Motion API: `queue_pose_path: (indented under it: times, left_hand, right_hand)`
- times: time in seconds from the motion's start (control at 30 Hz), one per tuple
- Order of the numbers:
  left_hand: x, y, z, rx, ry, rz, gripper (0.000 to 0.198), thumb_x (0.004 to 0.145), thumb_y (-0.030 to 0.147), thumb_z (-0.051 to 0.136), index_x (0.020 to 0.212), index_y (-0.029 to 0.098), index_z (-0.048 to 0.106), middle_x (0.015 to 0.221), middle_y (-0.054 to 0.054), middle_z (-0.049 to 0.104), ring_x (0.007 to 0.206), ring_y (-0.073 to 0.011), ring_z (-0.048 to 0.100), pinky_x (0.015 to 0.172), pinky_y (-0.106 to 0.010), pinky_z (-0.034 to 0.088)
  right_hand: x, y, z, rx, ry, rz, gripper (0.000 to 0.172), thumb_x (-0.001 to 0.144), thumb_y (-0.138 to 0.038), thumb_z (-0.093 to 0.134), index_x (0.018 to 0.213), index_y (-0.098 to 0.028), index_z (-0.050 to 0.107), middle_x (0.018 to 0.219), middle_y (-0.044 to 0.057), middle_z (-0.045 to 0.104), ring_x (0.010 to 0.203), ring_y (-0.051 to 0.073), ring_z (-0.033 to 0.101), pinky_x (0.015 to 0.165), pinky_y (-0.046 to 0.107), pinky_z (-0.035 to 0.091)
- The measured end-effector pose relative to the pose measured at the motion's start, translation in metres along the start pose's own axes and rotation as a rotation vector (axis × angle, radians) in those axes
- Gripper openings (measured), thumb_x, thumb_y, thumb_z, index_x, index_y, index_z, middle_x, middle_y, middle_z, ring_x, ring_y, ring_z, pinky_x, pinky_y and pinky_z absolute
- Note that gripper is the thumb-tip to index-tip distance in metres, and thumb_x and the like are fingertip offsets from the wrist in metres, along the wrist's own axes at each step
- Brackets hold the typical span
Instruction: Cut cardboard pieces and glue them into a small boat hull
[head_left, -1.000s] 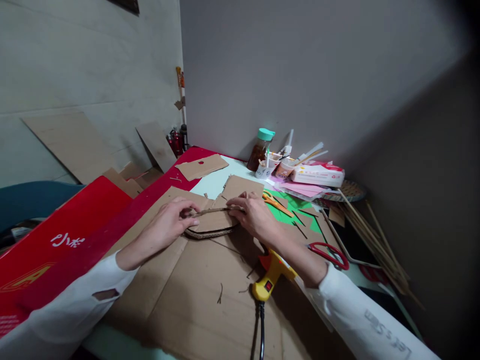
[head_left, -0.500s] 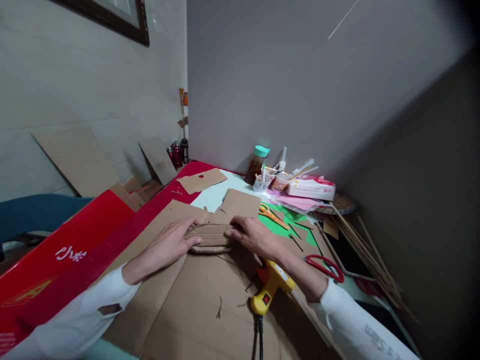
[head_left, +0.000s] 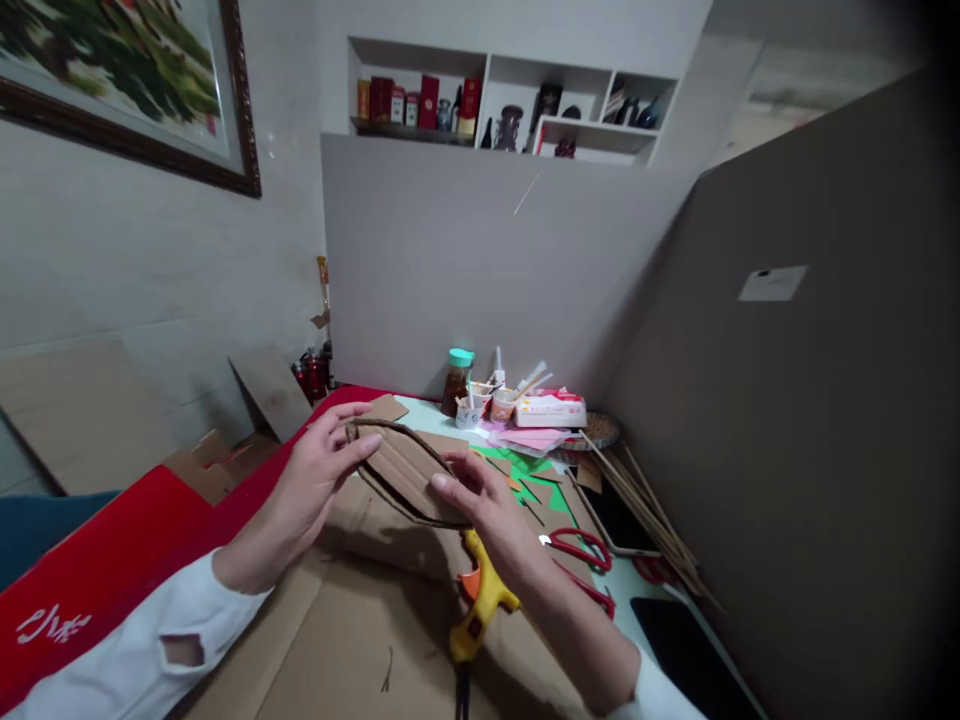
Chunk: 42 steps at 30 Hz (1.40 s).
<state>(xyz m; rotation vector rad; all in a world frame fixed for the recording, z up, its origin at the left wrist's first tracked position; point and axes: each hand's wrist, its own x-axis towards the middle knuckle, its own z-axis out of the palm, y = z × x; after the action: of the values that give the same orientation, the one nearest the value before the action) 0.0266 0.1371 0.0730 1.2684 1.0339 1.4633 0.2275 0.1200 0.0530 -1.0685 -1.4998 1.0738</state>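
Between my two hands is a small folded cardboard piece with curved strips along its edges, tilted down to the right and raised above the cardboard sheet. My left hand grips its upper left end, thumb on top. At the lower right end my right hand pinches it between thumb and fingers. Below my right hand lies a yellow hot glue gun, its cord running toward me. Red-handled scissors lie to the right of my right forearm.
At the back stand a jar with a teal lid, paper cups with brushes and a tissue pack. Thin wooden sticks lie along the right side. A red box is on the left. A grey partition rises behind the table.
Both hands have lifted the cardboard piece off the sheet and tilted it, so its right end is lower. The view has swung upward, now showing wall shelves.
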Motion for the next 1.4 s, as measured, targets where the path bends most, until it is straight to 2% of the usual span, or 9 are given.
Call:
queue_pose_path:
  times: [0.2, 0.3, 0.37, 0.47, 0.6, 0.7, 0.87, 1.2, 1.4]
  left_hand:
    - [-0.004, 0.02, 0.07, -0.285, 0.003, 0.124, 0.052, 0.071, 0.033, 0.083, 0.116, 0.025, 0.057, 0.106, 0.0, 0.07, 0.101, -0.0185, 0.066, 0.088, -0.028, 0.052]
    - [-0.006, 0.022, 0.092, -0.398, -0.032, 0.147, 0.049, 0.069, 0.028, 0.085, 0.11, 0.024, 0.058, 0.104, 0.001, 0.071, 0.101, -0.0186, 0.067, 0.09, -0.029, 0.052]
    - [-0.005, 0.024, 0.098, -0.422, -0.053, 0.159, 0.055, 0.069, 0.026, 0.086, 0.115, 0.025, 0.058, 0.104, 0.002, 0.072, 0.1, -0.0187, 0.067, 0.09, -0.03, 0.053]
    - [-0.002, 0.026, 0.101, -0.36, -0.071, 0.18, 0.064, 0.068, 0.026, 0.087, 0.125, 0.025, 0.058, 0.109, 0.0, 0.072, 0.101, -0.0199, 0.067, 0.089, -0.029, 0.053]
    - [-0.002, 0.028, 0.102, -0.261, -0.079, 0.212, 0.063, 0.072, 0.028, 0.085, 0.128, 0.025, 0.058, 0.111, -0.001, 0.073, 0.102, -0.0213, 0.068, 0.088, -0.03, 0.054]
    - [-0.003, 0.029, 0.103, -0.158, -0.036, 0.255, 0.063, 0.072, 0.03, 0.083, 0.13, 0.025, 0.058, 0.112, -0.002, 0.073, 0.104, -0.0233, 0.069, 0.09, -0.032, 0.054]
    - [-0.005, 0.03, 0.103, -0.085, 0.003, 0.261, 0.054, 0.068, 0.032, 0.082, 0.118, 0.022, 0.064, 0.108, -0.005, 0.076, 0.098, -0.0269, 0.071, 0.085, -0.037, 0.058]
    - [-0.013, 0.029, 0.103, -0.01, 0.005, 0.311, 0.03, 0.072, 0.03, 0.078, 0.1, 0.023, 0.069, 0.096, -0.003, 0.077, 0.09, -0.0266, 0.073, 0.079, -0.037, 0.059]
    - [-0.013, 0.022, 0.106, -0.046, 0.01, 0.281, 0.032, 0.077, 0.03, 0.074, 0.106, 0.022, 0.064, 0.102, -0.005, 0.076, 0.094, -0.0276, 0.072, 0.079, -0.038, 0.058]
  right_hand:
    - [-0.013, -0.021, -0.014, 0.155, 0.204, -0.115, 0.032, 0.079, -0.042, 0.073, 0.101, -0.019, 0.068, 0.094, 0.004, 0.068, 0.09, 0.022, 0.062, 0.082, 0.032, 0.049]
    - [-0.018, -0.029, -0.027, 0.194, 0.225, -0.163, 0.032, 0.083, -0.043, 0.071, 0.105, -0.02, 0.068, 0.099, 0.004, 0.069, 0.094, 0.023, 0.062, 0.089, 0.035, 0.049]
    - [-0.022, -0.033, -0.035, 0.215, 0.192, -0.181, 0.031, 0.084, -0.043, 0.071, 0.105, -0.02, 0.068, 0.099, 0.005, 0.069, 0.095, 0.024, 0.064, 0.091, 0.036, 0.05]
    - [-0.026, -0.035, -0.043, 0.237, 0.106, -0.176, 0.028, 0.085, -0.04, 0.071, 0.105, -0.021, 0.067, 0.101, 0.004, 0.07, 0.097, 0.024, 0.064, 0.091, 0.037, 0.05]
    - [-0.026, -0.033, -0.047, 0.269, 0.039, -0.154, 0.029, 0.084, -0.036, 0.073, 0.108, -0.022, 0.067, 0.107, 0.005, 0.071, 0.101, 0.025, 0.063, 0.094, 0.036, 0.048]
    - [-0.024, -0.03, -0.046, 0.281, 0.048, -0.141, 0.026, 0.082, -0.037, 0.074, 0.103, -0.022, 0.069, 0.102, 0.005, 0.072, 0.097, 0.025, 0.064, 0.09, 0.035, 0.049]
    - [-0.024, -0.027, -0.044, 0.239, 0.124, -0.112, 0.036, 0.077, -0.042, 0.077, 0.105, -0.021, 0.069, 0.099, 0.007, 0.072, 0.093, 0.026, 0.063, 0.082, 0.035, 0.05]
    - [-0.026, -0.02, -0.039, 0.166, 0.201, -0.115, 0.021, 0.074, -0.035, 0.077, 0.083, -0.021, 0.064, 0.083, 0.002, 0.068, 0.076, 0.02, 0.058, 0.073, 0.033, 0.047]
    - [-0.025, -0.025, -0.038, 0.128, 0.236, -0.087, 0.024, 0.071, -0.036, 0.078, 0.081, -0.02, 0.064, 0.076, 0.002, 0.068, 0.07, 0.019, 0.058, 0.067, 0.031, 0.045]
